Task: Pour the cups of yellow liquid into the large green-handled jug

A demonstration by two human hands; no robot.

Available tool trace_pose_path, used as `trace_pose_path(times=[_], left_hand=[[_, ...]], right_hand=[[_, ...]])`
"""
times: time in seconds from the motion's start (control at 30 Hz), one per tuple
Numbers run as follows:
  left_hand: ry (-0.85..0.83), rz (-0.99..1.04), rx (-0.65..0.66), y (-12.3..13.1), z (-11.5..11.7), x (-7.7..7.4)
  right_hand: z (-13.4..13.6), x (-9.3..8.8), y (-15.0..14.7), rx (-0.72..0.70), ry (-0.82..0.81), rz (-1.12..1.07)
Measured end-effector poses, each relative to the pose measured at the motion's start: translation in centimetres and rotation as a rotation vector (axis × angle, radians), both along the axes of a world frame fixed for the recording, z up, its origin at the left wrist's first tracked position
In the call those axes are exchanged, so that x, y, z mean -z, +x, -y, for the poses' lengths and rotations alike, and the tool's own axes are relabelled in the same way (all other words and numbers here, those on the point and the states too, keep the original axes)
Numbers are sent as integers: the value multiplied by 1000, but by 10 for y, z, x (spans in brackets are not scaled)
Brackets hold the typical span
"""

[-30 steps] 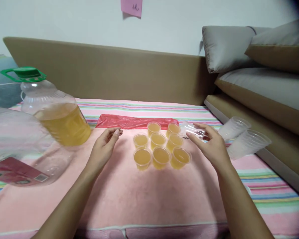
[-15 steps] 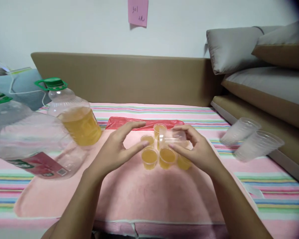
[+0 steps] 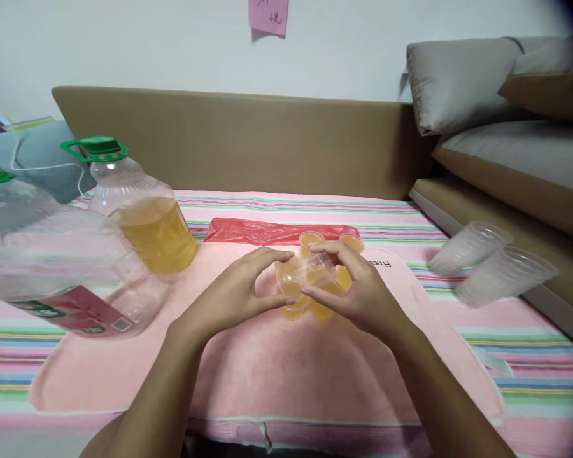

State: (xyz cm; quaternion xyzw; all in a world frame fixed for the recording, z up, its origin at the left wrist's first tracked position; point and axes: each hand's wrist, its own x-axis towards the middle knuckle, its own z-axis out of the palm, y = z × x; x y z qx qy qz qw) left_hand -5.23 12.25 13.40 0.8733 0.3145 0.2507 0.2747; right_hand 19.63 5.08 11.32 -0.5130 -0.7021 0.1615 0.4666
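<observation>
Clear cup (image 3: pixel 319 267) sideways above cups of amber liquid (image 3: pixel 312 240). Right hand (image 3: pixel 358 286): fingers gripping it. Left hand (image 3: pixel 241 286): fingers curved at rim, contact unclear. Rear jug (image 3: pixel 155 232): amber, part-full.

On the mat (image 3: pixel 291 375), at least five filled cups (image 3: pixel 311 240) are counted; over it, one clear cup (image 3: pixel 325 262) and two hands (image 3: pixel 232 292) are seen. Two jugs (image 3: pixel 160 242) are found at its left, two cup stacks (image 3: pixel 506 277) at its right, one bag (image 3: pixel 267 231) at its far edge.
</observation>
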Motion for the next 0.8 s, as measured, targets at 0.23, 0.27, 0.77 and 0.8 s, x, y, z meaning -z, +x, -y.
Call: trace_pose_path(times=[0.23,0.27,0.77,0.8], left_hand=[[60,-34,1,6,3,8],[72,-31,4,7,4,8],[75,112,-55,11,0,23],[74,110,-54,11,-1,24]], right_hand=[[-3,8,-6,-25,99,-31],[-2,10,-6,-32,89,-53],[6,5,-5,113,152,-116],[7,5,-5,110,152,-89]])
